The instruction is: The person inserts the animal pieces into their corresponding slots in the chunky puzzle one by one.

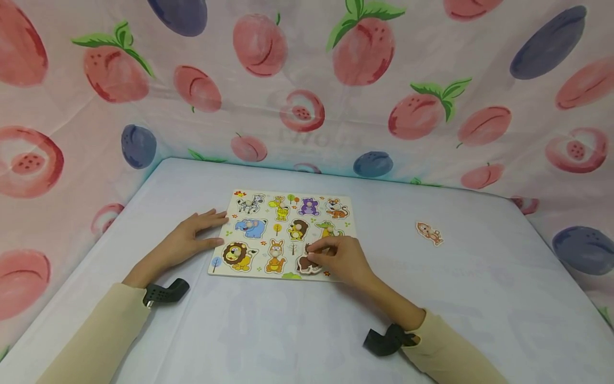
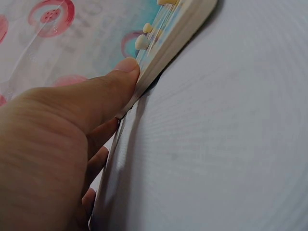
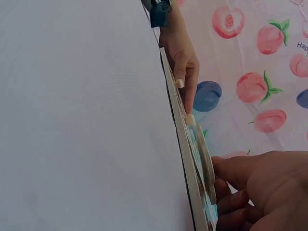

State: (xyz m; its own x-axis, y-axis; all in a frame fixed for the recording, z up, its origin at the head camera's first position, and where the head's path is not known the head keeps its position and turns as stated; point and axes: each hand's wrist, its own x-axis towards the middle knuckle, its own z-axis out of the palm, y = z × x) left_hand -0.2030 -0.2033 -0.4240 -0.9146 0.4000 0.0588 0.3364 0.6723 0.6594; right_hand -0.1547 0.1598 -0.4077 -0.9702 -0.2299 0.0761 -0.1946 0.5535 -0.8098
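A wooden animal puzzle board (image 1: 263, 242) with small knobs on its pieces lies flat on the table. My right hand (image 1: 347, 261) pinches a dark brown animal piece (image 1: 307, 265) over the board's lower right part; fingers hide some of it. In the right wrist view that piece (image 3: 206, 159) is raised slightly and tilted against the board's face. My left hand (image 1: 194, 237) rests at the board's left edge, fingers extended, and its thumb (image 2: 126, 67) touches the edge. Lion (image 1: 237, 256), kangaroo (image 1: 275, 257) and hedgehog (image 1: 298, 230) pieces sit in the board near the right hand.
A loose monkey piece (image 1: 429, 233) lies on the white tabletop (image 1: 479, 298), right of the board. Fruit-patterned cloth (image 1: 307, 80) stands behind and at the sides of the table. Black wrist mounts (image 1: 165, 292) stick out from both sleeves.
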